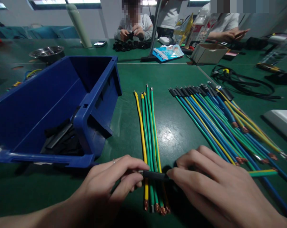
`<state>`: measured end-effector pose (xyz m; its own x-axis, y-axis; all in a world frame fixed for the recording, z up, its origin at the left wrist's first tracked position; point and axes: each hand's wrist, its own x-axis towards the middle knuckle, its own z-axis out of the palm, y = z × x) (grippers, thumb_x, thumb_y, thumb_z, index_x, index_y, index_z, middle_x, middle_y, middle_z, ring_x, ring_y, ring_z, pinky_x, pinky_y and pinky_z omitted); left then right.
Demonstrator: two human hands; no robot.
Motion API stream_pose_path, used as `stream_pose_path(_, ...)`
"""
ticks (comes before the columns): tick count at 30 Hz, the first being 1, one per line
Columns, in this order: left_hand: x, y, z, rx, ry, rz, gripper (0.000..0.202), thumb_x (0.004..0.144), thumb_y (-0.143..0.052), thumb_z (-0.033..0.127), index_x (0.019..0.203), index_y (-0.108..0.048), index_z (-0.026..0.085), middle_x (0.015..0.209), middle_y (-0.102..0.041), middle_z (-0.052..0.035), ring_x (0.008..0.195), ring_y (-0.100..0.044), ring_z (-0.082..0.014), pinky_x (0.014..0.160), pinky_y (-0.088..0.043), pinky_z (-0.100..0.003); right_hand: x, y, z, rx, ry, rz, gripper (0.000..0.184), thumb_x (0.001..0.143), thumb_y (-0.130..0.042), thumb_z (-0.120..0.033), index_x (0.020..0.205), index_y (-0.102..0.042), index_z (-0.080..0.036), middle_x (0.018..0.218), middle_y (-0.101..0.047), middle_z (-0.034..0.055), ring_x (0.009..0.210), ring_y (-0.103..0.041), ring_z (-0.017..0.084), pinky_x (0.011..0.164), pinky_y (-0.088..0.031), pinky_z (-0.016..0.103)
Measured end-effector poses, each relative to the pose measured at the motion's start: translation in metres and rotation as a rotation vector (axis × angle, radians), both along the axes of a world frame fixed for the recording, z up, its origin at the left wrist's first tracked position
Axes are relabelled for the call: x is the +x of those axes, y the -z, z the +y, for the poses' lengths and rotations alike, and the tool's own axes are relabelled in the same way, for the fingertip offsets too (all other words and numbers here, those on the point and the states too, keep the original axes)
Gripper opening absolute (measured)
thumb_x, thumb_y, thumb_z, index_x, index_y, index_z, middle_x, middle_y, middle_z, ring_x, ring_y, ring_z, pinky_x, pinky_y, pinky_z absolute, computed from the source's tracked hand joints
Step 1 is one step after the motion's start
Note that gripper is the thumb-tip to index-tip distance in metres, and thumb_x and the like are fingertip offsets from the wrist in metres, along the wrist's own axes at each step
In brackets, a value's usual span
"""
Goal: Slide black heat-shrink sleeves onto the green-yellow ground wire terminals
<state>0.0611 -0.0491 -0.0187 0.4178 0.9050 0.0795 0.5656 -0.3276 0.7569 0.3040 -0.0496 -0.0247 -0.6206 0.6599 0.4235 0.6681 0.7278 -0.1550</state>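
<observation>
Between both hands lies a short black heat-shrink tube (155, 175) on a cable. My left hand (112, 180) pinches the metal terminal sticking out of the tube's left end. With thumb and forefinger, my right hand (205, 180) grips the tube's right end. A green-and-yellow cable end (263, 173) emerges on the far side of that hand, apparently the same cable. Under the tube rests a small row of yellow and green cables (148, 136) with bare copper ends towards me. To the right, a larger group of cables (205, 117) wears black sleeves at its far ends.
A blue bin (91, 126) on the left contains black tubes (62, 136). Farther back are a metal bowl (47, 53), a green bottle (79, 27), a cardboard box (208, 53) and coiled black cable (243, 84). People sit across the green table (124, 76).
</observation>
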Motion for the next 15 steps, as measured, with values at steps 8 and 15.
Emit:
stream_pose_path(8, -0.0007, -0.0003, 0.0052, -0.072, 0.043, 0.000, 0.025, 0.096, -0.049, 0.008, 0.078, -0.061, 0.020, 0.070, -0.062, 0.0096, 0.064, -0.059, -0.0029, 0.066, -0.044, -0.007, 0.0035, 0.0019, 0.0009, -0.012, 0.001, 0.012, 0.016, 0.101, -0.043, -0.018, 0.107, -0.054, -0.028, 0.077, -0.064, -0.0011, 0.062, -0.057, 0.017, 0.046, -0.045, 0.026)
stream_pose_path(15, -0.0001, 0.0041, 0.0026, -0.147, -0.004, -0.039, 0.025, 0.098, -0.044, 0.015, 0.078, -0.057, 0.022, 0.069, -0.060, 0.0098, 0.063, -0.056, -0.0050, 0.064, -0.042, -0.012, -0.0002, 0.0066, -0.0005, -0.007, 0.003, 0.058, 0.014, 0.101, -0.044, -0.017, 0.104, -0.053, -0.026, 0.079, -0.065, -0.0012, 0.064, -0.058, 0.016, 0.049, -0.044, 0.026)
